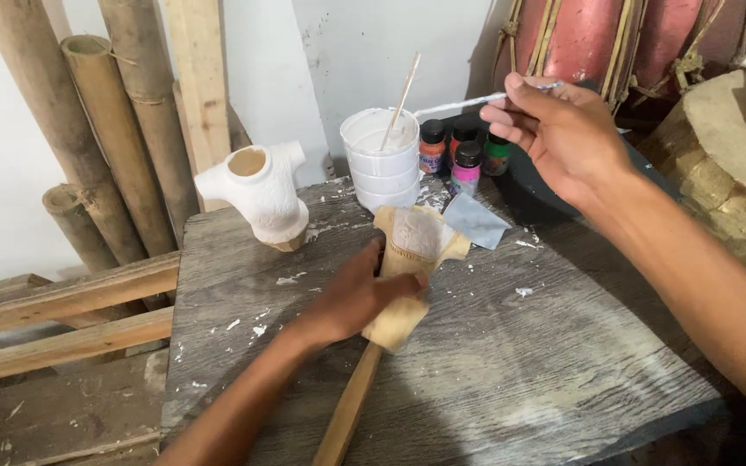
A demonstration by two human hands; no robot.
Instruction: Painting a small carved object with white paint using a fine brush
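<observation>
While your left hand point(364, 293) clamps the tan carved figure point(412, 259) mid-desk, stick pointing near, your right hand point(554, 129) pinches a white-tipped brush point(464, 104) far right, above the paint bottles point(464, 151).

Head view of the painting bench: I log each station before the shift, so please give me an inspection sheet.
Surface: weathered grey wooden tabletop, flecked with white paint.
Job's things: tan carved wooden torso figure on a stick, partly painted white; thin white-coated brush.
Clutter: white painted torso figure; stacked white plastic tubs with a stick standing in them; four small paint bottles; pale blue-grey paper scrap.
Grippers: left hand grips the tan figure; right hand holds the brush, raised above the table.
Cables: nothing seen.
Surroundings: bamboo poles leaning on a white wall, wooden planks at left, red drum-like object behind.
</observation>
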